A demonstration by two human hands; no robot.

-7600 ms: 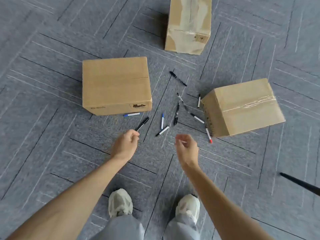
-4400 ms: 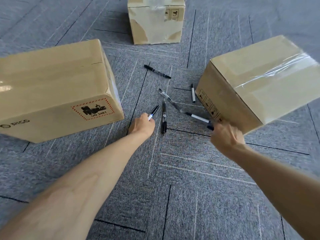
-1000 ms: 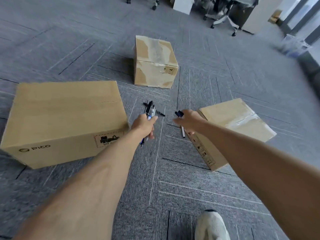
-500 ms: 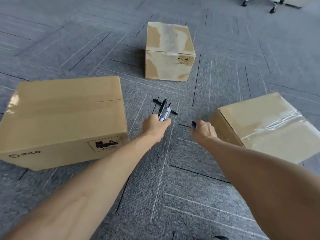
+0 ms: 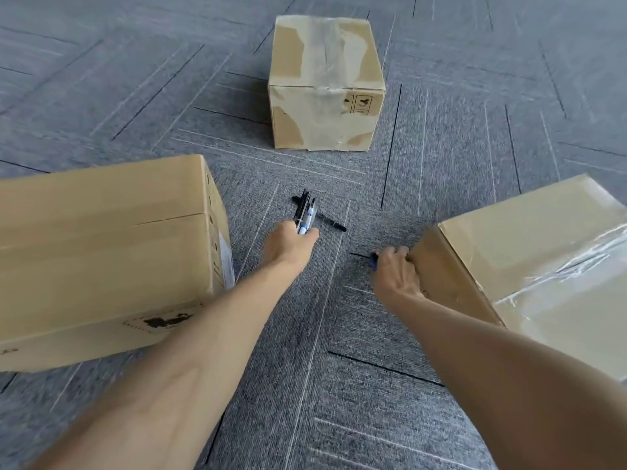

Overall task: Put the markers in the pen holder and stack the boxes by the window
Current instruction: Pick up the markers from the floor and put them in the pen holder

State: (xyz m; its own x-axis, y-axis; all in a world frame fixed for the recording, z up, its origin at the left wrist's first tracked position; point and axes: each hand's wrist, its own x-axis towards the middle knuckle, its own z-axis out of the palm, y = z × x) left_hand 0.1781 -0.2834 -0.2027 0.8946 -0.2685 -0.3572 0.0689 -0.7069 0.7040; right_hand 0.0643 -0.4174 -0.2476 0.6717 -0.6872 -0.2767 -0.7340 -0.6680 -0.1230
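One loose marker (image 5: 332, 223) lies on the carpet (image 5: 322, 334) just beyond the left grip (image 5: 288, 244), with its long axis running from far-left to near-right. The left grip is the nearer of the two. It is closed round a bundle of markers (image 5: 306, 215) that points away from the person. The right grip (image 5: 395, 273), against the right box (image 5: 526, 252), is curled round further markers (image 5: 374, 259), of which only the tips show. The left box (image 5: 101, 249) and far box (image 5: 325, 83) are taped shut like the right one, so their contents are hidden. No pen holder is in view.
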